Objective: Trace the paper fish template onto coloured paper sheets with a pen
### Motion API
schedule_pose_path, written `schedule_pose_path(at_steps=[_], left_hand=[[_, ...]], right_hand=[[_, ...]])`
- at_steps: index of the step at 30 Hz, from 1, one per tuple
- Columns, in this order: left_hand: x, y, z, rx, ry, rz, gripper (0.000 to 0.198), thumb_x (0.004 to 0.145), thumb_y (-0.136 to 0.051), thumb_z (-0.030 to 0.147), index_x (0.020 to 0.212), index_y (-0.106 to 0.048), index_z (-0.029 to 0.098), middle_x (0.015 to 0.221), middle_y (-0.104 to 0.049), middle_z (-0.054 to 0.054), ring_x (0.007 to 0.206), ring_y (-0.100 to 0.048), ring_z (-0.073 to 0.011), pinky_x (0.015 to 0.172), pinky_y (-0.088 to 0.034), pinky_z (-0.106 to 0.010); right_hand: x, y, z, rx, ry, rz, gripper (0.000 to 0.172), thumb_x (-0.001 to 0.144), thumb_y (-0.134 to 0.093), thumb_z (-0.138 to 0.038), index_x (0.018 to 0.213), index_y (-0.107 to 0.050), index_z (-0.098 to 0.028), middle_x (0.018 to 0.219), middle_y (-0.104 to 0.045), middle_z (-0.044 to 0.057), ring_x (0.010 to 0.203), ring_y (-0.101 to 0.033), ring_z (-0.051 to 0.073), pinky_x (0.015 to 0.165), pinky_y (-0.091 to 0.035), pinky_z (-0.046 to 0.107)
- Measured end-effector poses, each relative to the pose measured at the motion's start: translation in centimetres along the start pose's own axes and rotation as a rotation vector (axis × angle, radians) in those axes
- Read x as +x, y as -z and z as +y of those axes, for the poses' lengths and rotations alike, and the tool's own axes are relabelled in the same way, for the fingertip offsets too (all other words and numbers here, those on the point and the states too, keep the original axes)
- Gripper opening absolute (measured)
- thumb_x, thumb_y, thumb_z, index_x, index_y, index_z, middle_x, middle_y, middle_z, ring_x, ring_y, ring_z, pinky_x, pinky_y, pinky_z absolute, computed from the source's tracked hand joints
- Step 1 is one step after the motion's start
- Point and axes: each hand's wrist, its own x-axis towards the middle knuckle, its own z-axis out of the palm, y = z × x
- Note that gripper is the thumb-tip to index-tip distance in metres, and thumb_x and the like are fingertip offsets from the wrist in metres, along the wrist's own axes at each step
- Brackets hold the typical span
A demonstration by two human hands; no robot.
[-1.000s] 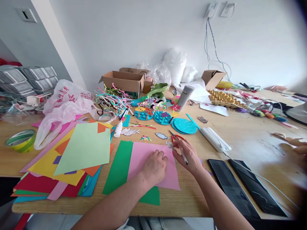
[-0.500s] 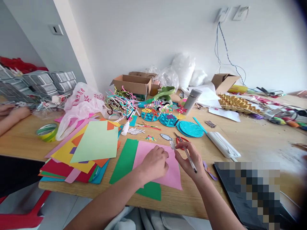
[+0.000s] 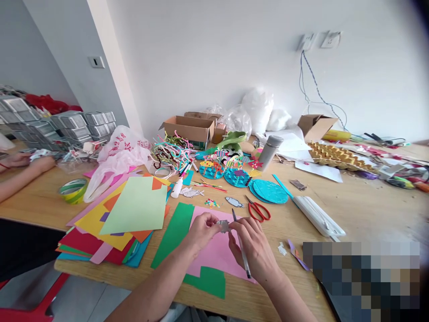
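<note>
Toward the near edge of the desk [image 3: 362, 203], above the pink sheet [image 3: 219, 252], the left hand [image 3: 203, 230] pinches one end of a small grey cutout [image 3: 223, 226]; the right hand [image 3: 252, 239] grasps a pen [image 3: 246, 264], its fingertips meeting the other end. Step in hand: apparently, two-handed positioning. The next move calls for light pressure, sparing thin paper.

Bright, soft light, dark upper-right corner

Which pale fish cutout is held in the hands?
The small cutout between the left hand and right hand; the others lie on the table, one near the red-handled scissors, the rest beside the white bottle.
</note>
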Motion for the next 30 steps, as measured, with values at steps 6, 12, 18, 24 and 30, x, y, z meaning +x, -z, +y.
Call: schedule_pose_path(at_steps=[6, 12, 18, 24, 30], left_hand=[[-0.1, 0.8, -0.2, -0.083, -0.063, 0.0, 0.02, 0.065, -0.064, 0.034, 0.071, -0.058, 0.016, 0.082, -0.062, -0.003, 0.062, -0.046, -0.0104, 0.055, -0.033, -0.023], [-0.7, 1.5, 0.0, -0.075, -0.088, -0.094, 0.016, 0.067, -0.064, 0.029, 0.072, -0.058, 0.015, 0.082, -0.061, -0.003, 0.062, -0.045, -0.0095, 0.056, -0.034, -0.023], [-0.6, 1.8, -0.7, -0.068, -0.077, -0.089, 0.014, 0.066, -0.063, 0.028, 0.071, -0.057, 0.016, 0.083, -0.062, -0.004, 0.066, -0.048, -0.011, 0.055, -0.034, -0.022], [-0.3, 2.1, -0.5, -0.085, -0.082, -0.071, 0.016, 0.067, -0.062, 0.029, 0.072, -0.057, 0.015, 0.079, -0.061, -0.003, 0.064, -0.046, -0.0107, 0.057, -0.034, -0.023], [0.1, 2.2, -0.8, -0.153, -0.074, -0.066, 0.018, 0.066, -0.065, 0.031, 0.071, -0.057, 0.016, 0.076, -0.058, -0.002, 0.064, -0.047, -0.0113, 0.055, -0.033, -0.023]], right_hand=[[-0.4, 0.0, 0.6, 0.288, -0.343, 0.093, 0.018, 0.084, -0.057, -0.023, 0.101, -0.053, -0.023, 0.094, -0.062, 0.006, 0.088, -0.058, 0.021, 0.075, -0.048, 0.034], [0.1, -0.5, 0.7, 0.641, -0.624, 0.01, 0.016, 0.083, -0.06, -0.037, 0.089, -0.055, -0.023, 0.08, -0.064, 0.003, 0.072, -0.058, 0.017, 0.065, -0.047, 0.029], [0.5, -1.2, 0.6, 0.732, -0.711, -0.038, 0.022, 0.08, -0.063, -0.042, 0.087, -0.056, -0.022, 0.073, -0.059, 0.0, 0.066, -0.054, 0.015, 0.059, -0.043, 0.026], [0.9, -1.2, 0.9, 0.717, -0.753, -0.047, 0.028, 0.078, -0.064, -0.046, 0.086, -0.056, -0.021, 0.074, -0.059, 0.002, 0.068, -0.054, 0.016, 0.059, -0.044, 0.027], [1.4, -1.3, 1.0, 0.779, -0.779, -0.049, 0.031, 0.074, -0.068, -0.048, 0.084, -0.056, -0.021, 0.074, -0.06, 0.002, 0.069, -0.057, 0.017, 0.06, -0.046, 0.028]])
